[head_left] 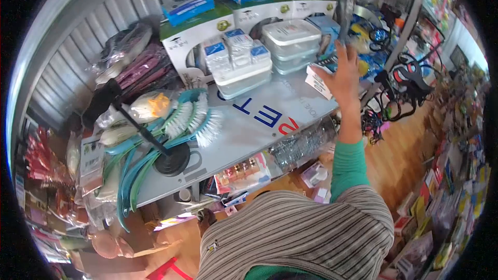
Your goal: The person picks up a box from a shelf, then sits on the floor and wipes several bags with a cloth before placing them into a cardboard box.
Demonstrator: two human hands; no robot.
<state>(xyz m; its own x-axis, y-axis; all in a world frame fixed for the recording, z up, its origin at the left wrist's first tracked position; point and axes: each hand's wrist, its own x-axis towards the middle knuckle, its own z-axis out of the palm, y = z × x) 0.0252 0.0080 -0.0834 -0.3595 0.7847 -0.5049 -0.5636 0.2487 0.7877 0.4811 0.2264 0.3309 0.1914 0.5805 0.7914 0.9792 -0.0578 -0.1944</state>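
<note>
My right hand [344, 75] reaches over the shelf with its fingers spread and nothing in its grasp. Close beside the thumb is a small white box [318, 81] with a dark top. To the left of it stand stacked clear food containers [294, 46] with white lids. Another lidded container [244, 79] carries several small white and blue boxes [236, 46]. Low by my body is my left hand [206, 220], mostly in shadow, its fingers too dark to make out.
On the shelf's [233, 135] left lie blue and green brushes [192, 116] and a black plunger [173, 159]. Large white-green boxes [181, 46] line the back, with blue boxes [189, 8] on top. Tangled black cords [399, 93] hang at right; packed goods [441, 192] cover the floor's right side.
</note>
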